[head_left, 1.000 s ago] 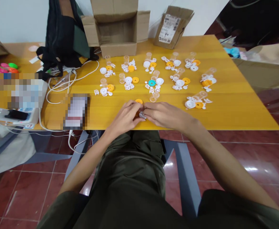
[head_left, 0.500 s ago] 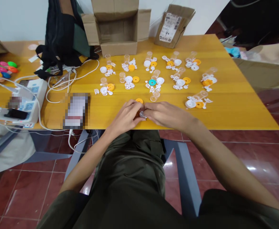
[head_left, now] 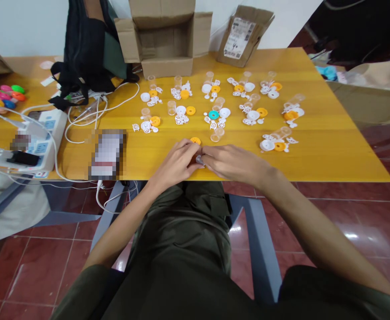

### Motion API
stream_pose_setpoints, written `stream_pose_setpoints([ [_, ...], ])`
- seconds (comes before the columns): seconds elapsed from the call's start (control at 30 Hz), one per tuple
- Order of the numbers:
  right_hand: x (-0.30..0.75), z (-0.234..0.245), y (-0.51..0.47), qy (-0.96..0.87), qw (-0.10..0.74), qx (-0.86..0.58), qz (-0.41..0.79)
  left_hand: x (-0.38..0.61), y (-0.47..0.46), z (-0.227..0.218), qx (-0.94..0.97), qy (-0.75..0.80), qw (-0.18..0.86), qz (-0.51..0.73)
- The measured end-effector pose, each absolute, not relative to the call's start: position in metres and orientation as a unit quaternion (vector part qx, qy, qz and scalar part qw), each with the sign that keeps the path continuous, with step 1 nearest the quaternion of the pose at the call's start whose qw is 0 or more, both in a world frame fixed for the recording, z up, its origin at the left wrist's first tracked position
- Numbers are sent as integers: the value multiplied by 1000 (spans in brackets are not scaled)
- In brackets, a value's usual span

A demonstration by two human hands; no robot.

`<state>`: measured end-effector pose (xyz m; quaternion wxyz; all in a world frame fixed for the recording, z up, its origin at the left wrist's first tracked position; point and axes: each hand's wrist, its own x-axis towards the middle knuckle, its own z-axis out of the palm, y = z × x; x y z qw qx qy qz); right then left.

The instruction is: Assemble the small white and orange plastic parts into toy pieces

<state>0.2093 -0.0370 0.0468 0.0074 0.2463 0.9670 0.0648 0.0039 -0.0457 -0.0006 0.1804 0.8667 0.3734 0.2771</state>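
Observation:
Both my hands meet at the near edge of the yellow table [head_left: 331,146]. My left hand [head_left: 175,163] and my right hand [head_left: 235,162] are closed in a pinch on a small white plastic part [head_left: 200,160] held between their fingertips. An orange disc [head_left: 195,141] lies just behind my left fingers, and a clear small cup [head_left: 216,134] rests on its side a little further back. What exactly the white part is I cannot make out.
Several groups of white gears, orange discs, white caps and clear cups lie across the table's middle, one with a teal disc [head_left: 213,115]. An open cardboard box [head_left: 165,38], a black bag [head_left: 88,49], a phone [head_left: 107,153], a power strip [head_left: 35,142] with cables.
My hands have stayed together at the table's near edge, with only slight finger shifts on the small white part. The view has moved a little.

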Motion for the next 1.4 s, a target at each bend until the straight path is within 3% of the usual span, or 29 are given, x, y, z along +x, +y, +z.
stream_pose_setpoints([
  [0.3,213,44,-39,968,2,242,65,5,-46,1,868,372,181,274],
  [0.73,224,23,-16,886,-220,382,-142,3,-45,-2,866,372,176,285],
  [1.13,199,18,1,880,-204,378,-203,-1,-44,-3,856,392,186,282],
  [1.4,217,13,-17,793,-324,421,-299,0,-46,-1,849,399,207,278],
])
